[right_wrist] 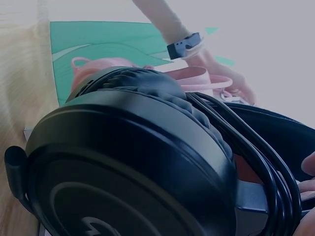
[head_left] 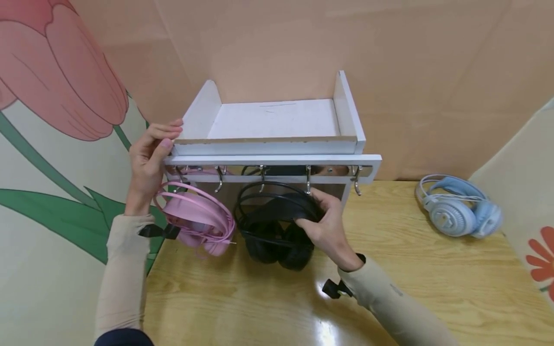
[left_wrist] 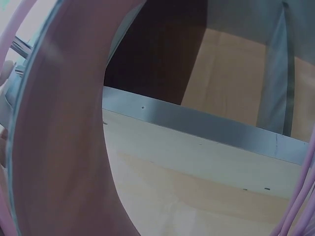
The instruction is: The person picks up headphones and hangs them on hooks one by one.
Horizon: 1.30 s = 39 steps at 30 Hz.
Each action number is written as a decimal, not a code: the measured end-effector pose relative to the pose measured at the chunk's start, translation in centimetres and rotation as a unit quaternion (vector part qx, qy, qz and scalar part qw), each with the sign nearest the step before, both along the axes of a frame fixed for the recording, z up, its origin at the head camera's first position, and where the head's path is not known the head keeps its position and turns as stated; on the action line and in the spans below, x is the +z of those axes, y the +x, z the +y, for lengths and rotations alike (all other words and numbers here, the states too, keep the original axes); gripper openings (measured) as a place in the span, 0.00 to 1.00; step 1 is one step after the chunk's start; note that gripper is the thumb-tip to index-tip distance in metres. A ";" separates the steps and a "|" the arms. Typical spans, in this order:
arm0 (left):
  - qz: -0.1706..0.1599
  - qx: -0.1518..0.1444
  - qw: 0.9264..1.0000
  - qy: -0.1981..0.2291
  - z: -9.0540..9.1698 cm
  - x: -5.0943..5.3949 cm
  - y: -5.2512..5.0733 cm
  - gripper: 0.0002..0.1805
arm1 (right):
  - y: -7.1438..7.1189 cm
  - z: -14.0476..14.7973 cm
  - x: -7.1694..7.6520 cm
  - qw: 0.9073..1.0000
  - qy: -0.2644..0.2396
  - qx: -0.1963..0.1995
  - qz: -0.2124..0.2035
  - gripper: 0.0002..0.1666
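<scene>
Pink headphones [head_left: 195, 211] hang below the left end of the hook rail [head_left: 272, 159], on a white wooden shelf [head_left: 272, 146]. My left hand [head_left: 149, 156] grips the shelf's left end, its thumb at the front corner. Beneath the middle hooks are black headphones [head_left: 277, 245], their headband pinched by my right hand [head_left: 326, 226]; whether a hook bears them I cannot tell. In the right wrist view, the black ear cup [right_wrist: 133, 162] and looped cable fill the foreground. The pink headband [left_wrist: 64, 128] blocks much of the left wrist view.
Light blue headphones [head_left: 454, 211] lie on the wood-grain table [head_left: 389, 269] at the right. A metal hook [head_left: 357, 181] at the rail's right end carries nothing. Behind the shelf stands a tan backdrop [head_left: 411, 86]; a flower-printed panel [head_left: 56, 158] borders the left.
</scene>
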<state>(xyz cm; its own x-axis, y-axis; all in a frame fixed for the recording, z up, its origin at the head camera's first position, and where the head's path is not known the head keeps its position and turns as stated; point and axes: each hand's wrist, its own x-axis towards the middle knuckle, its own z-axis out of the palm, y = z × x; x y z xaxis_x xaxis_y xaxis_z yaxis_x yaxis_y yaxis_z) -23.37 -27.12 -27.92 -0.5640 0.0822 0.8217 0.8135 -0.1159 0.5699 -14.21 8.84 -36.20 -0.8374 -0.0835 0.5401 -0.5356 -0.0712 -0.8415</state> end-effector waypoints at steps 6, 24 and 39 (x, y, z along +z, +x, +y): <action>0.002 0.004 1.000 0.000 -0.1 -0.2 0.1 0.09 | -0.3 -0.3 -0.5 1.000 0.005 0.011 0.012 0.10; 0.005 0.008 1.000 -0.007 0.0 0.0 -0.2 0.10 | -0.7 -0.9 -1.5 0.998 0.021 -0.025 0.057 0.08; -0.001 0.015 1.000 0.001 0.2 0.0 -0.1 0.09 | -0.7 -1.4 -2.3 0.996 0.031 -0.019 0.084 0.11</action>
